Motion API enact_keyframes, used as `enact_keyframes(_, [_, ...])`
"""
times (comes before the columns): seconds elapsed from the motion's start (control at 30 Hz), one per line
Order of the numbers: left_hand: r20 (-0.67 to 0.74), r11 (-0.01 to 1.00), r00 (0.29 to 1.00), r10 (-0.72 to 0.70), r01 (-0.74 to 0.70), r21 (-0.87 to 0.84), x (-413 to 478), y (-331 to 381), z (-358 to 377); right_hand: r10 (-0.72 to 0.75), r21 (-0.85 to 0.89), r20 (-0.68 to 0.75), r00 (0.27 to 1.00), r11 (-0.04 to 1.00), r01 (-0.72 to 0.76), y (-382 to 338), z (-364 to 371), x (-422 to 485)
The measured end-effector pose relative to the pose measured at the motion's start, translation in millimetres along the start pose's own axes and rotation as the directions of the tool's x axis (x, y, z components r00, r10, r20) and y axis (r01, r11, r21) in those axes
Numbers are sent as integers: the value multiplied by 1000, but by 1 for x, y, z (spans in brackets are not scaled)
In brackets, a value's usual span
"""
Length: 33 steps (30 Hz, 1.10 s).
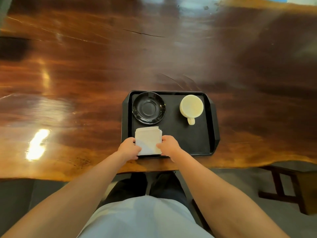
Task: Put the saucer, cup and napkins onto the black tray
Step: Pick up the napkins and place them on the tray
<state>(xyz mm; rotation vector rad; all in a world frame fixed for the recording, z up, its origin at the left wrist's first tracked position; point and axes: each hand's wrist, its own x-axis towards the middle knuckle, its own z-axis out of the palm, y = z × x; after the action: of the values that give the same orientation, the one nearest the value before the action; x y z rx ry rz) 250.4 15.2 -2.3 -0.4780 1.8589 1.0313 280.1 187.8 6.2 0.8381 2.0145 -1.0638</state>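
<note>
The black tray (187, 140) lies on the wooden table near its front edge. A glossy black saucer (148, 108) sits in the tray's far left corner. A cream cup (191, 106) stands at the far right of the tray, its handle pointing toward me. A stack of white napkins (148, 140) rests in the tray's near left corner. My left hand (129, 148) grips the stack's left side and my right hand (169, 146) grips its right side.
The polished wooden table (85, 83) stretches wide to the left, right and beyond the tray. A dark wooden stool (291, 188) stands on the floor at the right, below the table's front edge.
</note>
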Motion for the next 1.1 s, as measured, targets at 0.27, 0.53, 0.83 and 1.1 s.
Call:
enact_keyframes(0.27, [-25,973,997,72,-65,220,-6,6,0,-20,-62,-21,1000,998,19,1,-5,-1])
enact_keyframes(0.53, [-23,955,993,116,-105,276,-5,7,-6,-34,-72,-20,999,997,32,0,-8,-2])
enact_keyframes(0.83, [1,947,990,140,-134,290,-17,10,-4,-44,-63,-26,999,997,43,3,-9,-3])
enact_keyframes(1.1, [-21,944,989,143,-130,304,-17,9,0,-47,-51,-3,999,998,46,6,-12,-4])
